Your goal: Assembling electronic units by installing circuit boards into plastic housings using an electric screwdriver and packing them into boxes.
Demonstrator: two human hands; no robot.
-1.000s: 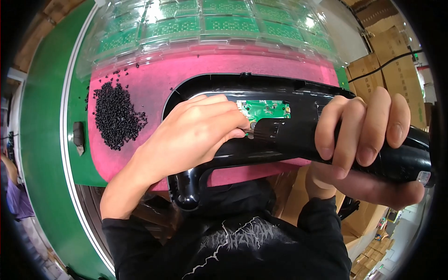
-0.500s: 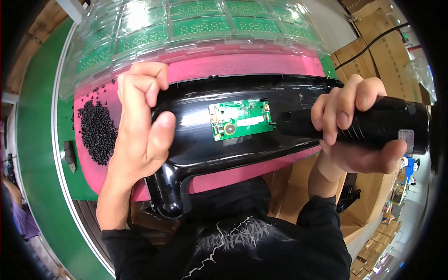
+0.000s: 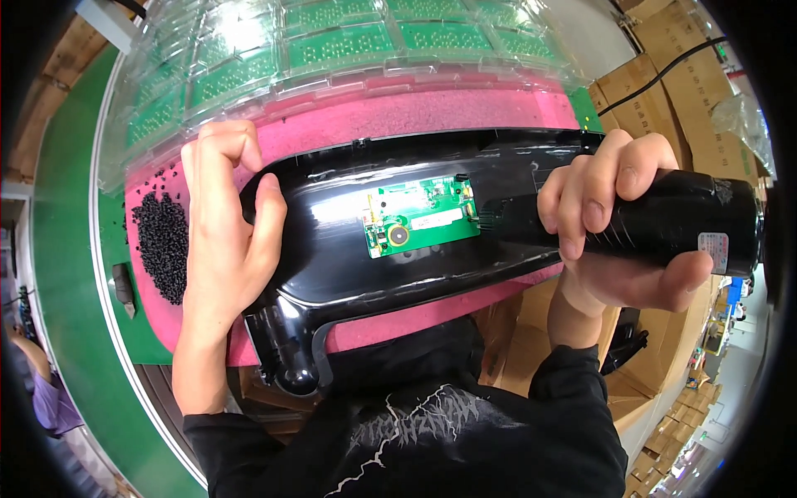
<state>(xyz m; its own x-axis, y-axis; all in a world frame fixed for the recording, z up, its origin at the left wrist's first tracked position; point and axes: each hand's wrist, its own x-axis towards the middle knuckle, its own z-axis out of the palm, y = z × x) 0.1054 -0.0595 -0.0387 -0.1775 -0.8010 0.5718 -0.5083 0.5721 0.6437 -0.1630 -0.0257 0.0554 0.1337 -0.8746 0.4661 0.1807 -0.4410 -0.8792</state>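
Observation:
A glossy black plastic shell (image 3: 332, 270) lies on a pink mat, with a short tubular arm at its near left. On the shell rests a green circuit board (image 3: 432, 236) carrying a round disc-shaped part. My left hand (image 3: 228, 220) curls at the shell's left end, its thumb over the rim; the hand covers that end, so the contact is partly hidden. My right hand (image 3: 610, 207) wraps round a black electric screwdriver (image 3: 664, 224), held nearly level over the shell's right part. Its tip points left at the board's right edge; whether it touches a screw cannot be made out.
Small black screws (image 3: 162, 249) form a pile on the pink mat (image 3: 374, 112) at left. A dark-handled tool (image 3: 123, 286) lies beside the mat. Clear trays (image 3: 340, 46) with green boards stand at the far side. Cardboard boxes (image 3: 647, 108) and a cable are at right.
My left hand has shifted left along the shell's end, its thumb now nearer the rim. The shell, board and screwdriver appear slightly further left in view. My right hand keeps its grip.

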